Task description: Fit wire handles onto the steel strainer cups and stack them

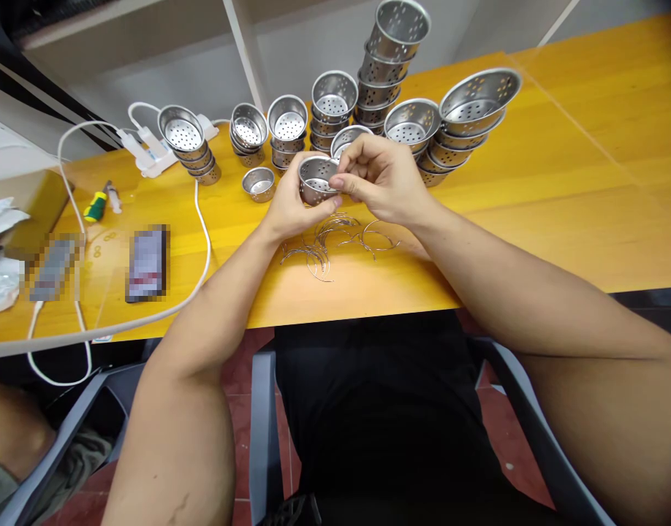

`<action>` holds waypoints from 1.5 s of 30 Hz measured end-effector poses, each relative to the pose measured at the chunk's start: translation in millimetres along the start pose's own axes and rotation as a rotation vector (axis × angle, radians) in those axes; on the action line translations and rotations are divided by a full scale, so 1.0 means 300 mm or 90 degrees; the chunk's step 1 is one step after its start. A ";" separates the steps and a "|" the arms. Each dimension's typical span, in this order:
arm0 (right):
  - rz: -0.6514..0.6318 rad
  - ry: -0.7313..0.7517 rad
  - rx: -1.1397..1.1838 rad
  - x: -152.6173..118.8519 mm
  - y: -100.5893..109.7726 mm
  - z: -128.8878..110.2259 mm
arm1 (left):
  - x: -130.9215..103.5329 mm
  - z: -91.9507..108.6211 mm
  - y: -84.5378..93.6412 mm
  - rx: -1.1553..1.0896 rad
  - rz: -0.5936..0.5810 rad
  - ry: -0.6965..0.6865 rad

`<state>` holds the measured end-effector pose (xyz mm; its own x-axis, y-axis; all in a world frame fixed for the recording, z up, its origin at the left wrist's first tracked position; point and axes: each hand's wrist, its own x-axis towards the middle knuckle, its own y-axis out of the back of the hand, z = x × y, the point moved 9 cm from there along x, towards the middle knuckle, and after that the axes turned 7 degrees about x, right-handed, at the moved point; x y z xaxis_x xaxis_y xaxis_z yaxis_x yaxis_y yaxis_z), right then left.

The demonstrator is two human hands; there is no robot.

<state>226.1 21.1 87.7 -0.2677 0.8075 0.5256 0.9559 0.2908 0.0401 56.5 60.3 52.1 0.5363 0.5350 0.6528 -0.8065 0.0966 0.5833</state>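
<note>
My left hand [288,201] grips a small perforated metal cup [315,183] from its left side, with the thumb along its lower front. At the cup's right rim, my right hand [371,177] is pinched; whatever lies between its thumb and fingertips is too small to make out. Just below both hands a loose pile of thin curved wires [324,241] rests on the yellow table [335,296]. A single small cup [259,184] stands to the left of my left hand. Behind my right hand, another cup [349,137] is partly covered by the fingers.
Stacks of perforated cups line the back, including a tall stack [384,66] and a leaning one [467,117] at right. On the left are a power strip [157,155] with white cables, a green-yellow tool [96,207] and two phones. Another person's leg [14,424] shows lower left.
</note>
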 end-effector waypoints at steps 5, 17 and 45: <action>-0.006 -0.039 0.043 0.002 -0.002 0.020 | -0.006 -0.025 -0.013 0.010 -0.011 0.013; 0.049 0.000 -0.047 -0.024 0.008 -0.044 | -0.010 -0.039 -0.002 0.001 0.018 -0.012; -0.053 0.097 -0.287 -0.043 -0.031 -0.106 | -0.020 -0.079 0.039 0.054 -0.002 0.066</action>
<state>224.3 -8.2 107.5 -0.3571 0.6963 0.6226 0.8981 0.0726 0.4339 38.0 78.0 43.6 0.5073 0.6186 0.6000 -0.7785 0.0303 0.6269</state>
